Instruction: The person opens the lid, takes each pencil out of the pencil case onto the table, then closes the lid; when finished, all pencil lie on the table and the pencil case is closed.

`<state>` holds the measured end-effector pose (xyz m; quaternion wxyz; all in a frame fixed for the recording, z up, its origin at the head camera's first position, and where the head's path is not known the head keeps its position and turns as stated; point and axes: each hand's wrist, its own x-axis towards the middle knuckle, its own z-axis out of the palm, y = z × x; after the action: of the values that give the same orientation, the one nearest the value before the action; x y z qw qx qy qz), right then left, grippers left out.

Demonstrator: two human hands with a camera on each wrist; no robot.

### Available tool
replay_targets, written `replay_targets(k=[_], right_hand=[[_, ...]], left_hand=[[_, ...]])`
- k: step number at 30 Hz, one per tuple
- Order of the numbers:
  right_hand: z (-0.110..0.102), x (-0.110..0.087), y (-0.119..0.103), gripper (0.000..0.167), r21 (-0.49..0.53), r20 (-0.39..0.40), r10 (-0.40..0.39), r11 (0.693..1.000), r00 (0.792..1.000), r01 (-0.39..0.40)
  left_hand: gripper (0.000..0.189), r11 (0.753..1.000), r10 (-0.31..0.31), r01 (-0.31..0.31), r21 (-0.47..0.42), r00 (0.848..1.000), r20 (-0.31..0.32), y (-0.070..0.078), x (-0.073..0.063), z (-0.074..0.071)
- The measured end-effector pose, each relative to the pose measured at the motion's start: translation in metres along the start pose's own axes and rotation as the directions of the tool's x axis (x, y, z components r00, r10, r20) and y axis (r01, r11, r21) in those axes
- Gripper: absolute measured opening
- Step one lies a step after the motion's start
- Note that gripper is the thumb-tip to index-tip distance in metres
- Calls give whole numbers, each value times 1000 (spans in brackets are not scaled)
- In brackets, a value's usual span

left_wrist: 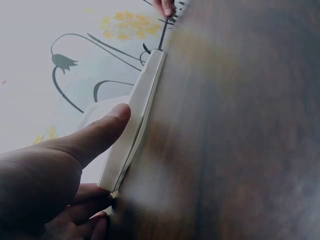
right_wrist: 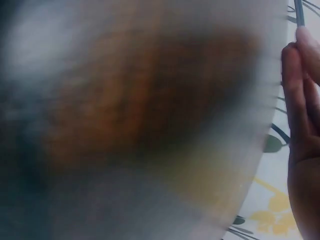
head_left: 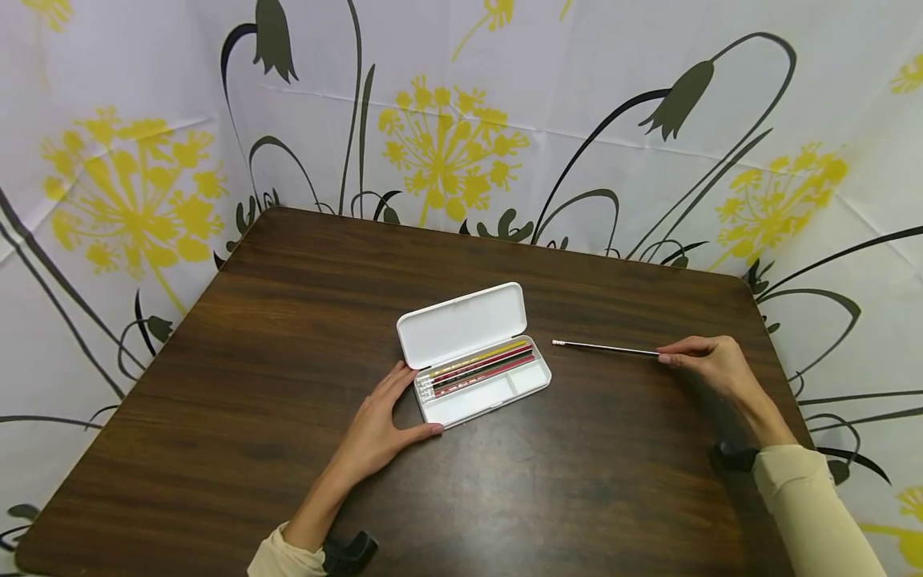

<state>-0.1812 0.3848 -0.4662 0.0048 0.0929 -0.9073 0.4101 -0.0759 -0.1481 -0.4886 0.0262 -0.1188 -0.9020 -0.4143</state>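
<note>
A white pencil case [head_left: 472,407] lies on the table, its lid [head_left: 463,322] tipped back at the hinge. Several pencils [head_left: 479,370] with white eraser ends lie side by side in it, yellow, red and dark. My left hand [head_left: 375,429] holds the case's left end, thumb at the front wall and fingers at the rear corner; the left wrist view shows the thumb [left_wrist: 107,130] against the wall. Off to the right, my right hand [head_left: 710,367] pinches one end of a dark pencil [head_left: 606,347] between thumb and fingers. Its white eraser end points left, toward the case.
The dark wooden table [head_left: 238,361] has rounded corners. Behind and beside it hangs a white cloth [head_left: 577,48] with yellow and grey flowers. Both wrists wear black bands [head_left: 349,553]. Much of the right wrist view is blurred.
</note>
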Motion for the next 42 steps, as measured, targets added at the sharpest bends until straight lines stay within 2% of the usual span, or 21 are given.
replay_targets(k=[3,9,12,17,21,25,28,32,38,42], right_hand=[[4,0,5,14,-50,6,-7,999,1000,8],[7,1,6,10,-141,19,-92,986,996,93],[7,0,4,14,-151,33,-86,984,996,90],[4,-3,-11,21,-65,-2,-36,997,999,36],[10,7,-35,22,24,-1,-107,994,994,107],[27,21,-74,23,104,50,-193,977,980,187],[46,32,-106,23,161,76,-228,964,971,214],[79,46,-133,23,245,119,-263,942,957,228],[115,58,-154,21,318,194,-336,911,922,264],[125,64,-153,22,337,202,-353,901,914,274]], left_hand=[[94,1000,2,-2,-2,1000,-2,0,0,0],[94,1000,6,-6,-5,1000,-5,-1,1,1],[95,1000,2,-2,-3,1000,-1,0,1,1],[95,1000,-2,2,1,1000,3,0,0,1],[96,1000,-1,1,-3,1000,-3,0,1,0],[95,1000,-5,5,-1,1000,-2,-1,0,1],[95,1000,-4,4,1,1000,1,-1,0,1],[94,1000,-1,1,2,1000,-3,-1,0,0],[94,1000,4,-4,4,1000,-6,-1,-1,1],[96,1000,1,-1,5,1000,-6,-1,-1,1]])
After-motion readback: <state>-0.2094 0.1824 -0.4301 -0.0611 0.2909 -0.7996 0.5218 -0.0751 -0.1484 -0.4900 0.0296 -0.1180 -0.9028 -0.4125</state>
